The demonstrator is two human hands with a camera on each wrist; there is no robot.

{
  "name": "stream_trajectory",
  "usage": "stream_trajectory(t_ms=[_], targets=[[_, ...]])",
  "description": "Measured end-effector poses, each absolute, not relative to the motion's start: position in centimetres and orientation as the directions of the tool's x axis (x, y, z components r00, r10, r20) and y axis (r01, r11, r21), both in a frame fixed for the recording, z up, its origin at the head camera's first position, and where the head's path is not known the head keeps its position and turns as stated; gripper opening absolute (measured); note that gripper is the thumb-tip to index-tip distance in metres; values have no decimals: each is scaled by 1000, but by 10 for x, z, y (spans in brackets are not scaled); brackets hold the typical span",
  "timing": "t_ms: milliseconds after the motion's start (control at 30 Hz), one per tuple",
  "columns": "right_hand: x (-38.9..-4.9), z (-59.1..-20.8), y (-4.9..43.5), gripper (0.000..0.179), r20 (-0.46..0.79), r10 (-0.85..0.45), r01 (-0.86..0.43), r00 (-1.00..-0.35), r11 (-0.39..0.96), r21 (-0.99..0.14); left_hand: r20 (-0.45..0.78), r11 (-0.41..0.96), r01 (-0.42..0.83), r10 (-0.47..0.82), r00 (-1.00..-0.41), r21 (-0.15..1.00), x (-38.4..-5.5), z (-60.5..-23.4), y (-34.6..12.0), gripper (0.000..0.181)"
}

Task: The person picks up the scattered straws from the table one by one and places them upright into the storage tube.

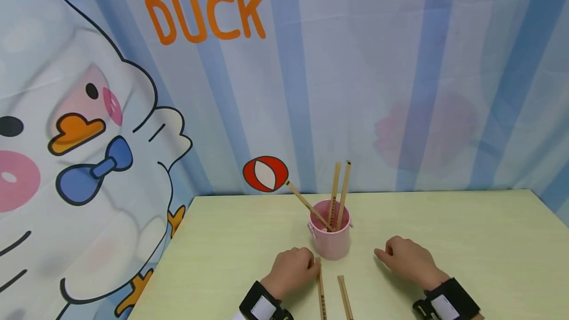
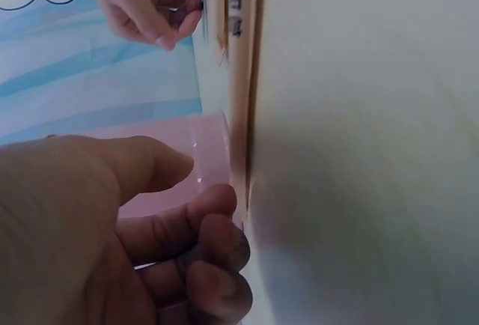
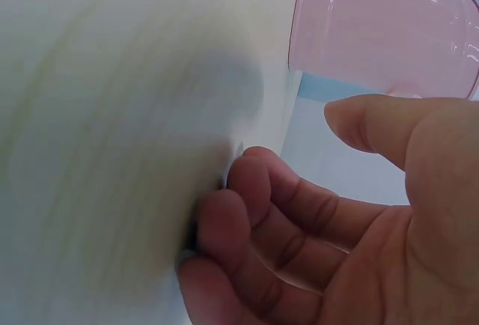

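My left hand (image 1: 291, 269) is low over the table, fingers loosely curled and thumb apart from them. Its fingertips are right at the far end of a wooden chopstick (image 1: 322, 290) lying on the tabletop. In the left wrist view that chopstick (image 2: 241, 78), with dark printed marks, runs just beyond the fingertips. A second chopstick (image 1: 345, 298) lies to its right. Fingertips of my right hand (image 1: 409, 260) rest at the table surface with nothing in them; the right wrist view shows the fingers (image 3: 224, 228) half bent. Beyond both hands stands a pink bucket (image 1: 332, 246) with three chopsticks (image 1: 342, 194) in it.
The pale wooden table (image 1: 467, 231) ends at a blue-striped curtain (image 1: 346, 88) printed with a large duck and orange lettering. Against the curtain, the bucket's leftmost chopstick (image 1: 300, 195) leans out past the rim. Black bands with cameras (image 1: 451, 300) sit on both wrists.
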State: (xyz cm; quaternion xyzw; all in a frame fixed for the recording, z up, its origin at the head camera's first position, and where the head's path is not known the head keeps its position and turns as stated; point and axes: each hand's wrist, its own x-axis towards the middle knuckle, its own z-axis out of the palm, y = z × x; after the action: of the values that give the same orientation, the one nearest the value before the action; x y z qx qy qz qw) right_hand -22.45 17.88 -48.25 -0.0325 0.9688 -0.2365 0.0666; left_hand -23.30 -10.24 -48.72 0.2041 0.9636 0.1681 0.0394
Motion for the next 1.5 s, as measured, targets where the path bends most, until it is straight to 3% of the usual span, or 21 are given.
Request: stream_trajectory(t_ms=[233, 633, 833, 1100, 1500], targets=[[-224, -483, 178, 34, -115, -90, -28, -989, 888, -458, -79, 867, 345, 397, -915, 360, -228, -491, -98, 41], [-224, -484, 177, 34, -116, -91, -28, -989, 888, -459, -18, 886, 360, 382, -924, 292, -227, -494, -106, 38], [-223, -484, 177, 34, -100, -101, -44, -990, 886, -461, -42, 885, 324, 357, -933, 334, -231, -491, -112, 37], [-224, -483, 178, 34, -101, -102, -45, -990, 887, -460, 56, 859, 327, 333, -941, 394, -240, -483, -122, 39], [-223, -485, 180, 36, -85, -105, -53, -991, 879, -474, 164, 766, 341, 302, -939, 545, -237, -432, -145, 41]])
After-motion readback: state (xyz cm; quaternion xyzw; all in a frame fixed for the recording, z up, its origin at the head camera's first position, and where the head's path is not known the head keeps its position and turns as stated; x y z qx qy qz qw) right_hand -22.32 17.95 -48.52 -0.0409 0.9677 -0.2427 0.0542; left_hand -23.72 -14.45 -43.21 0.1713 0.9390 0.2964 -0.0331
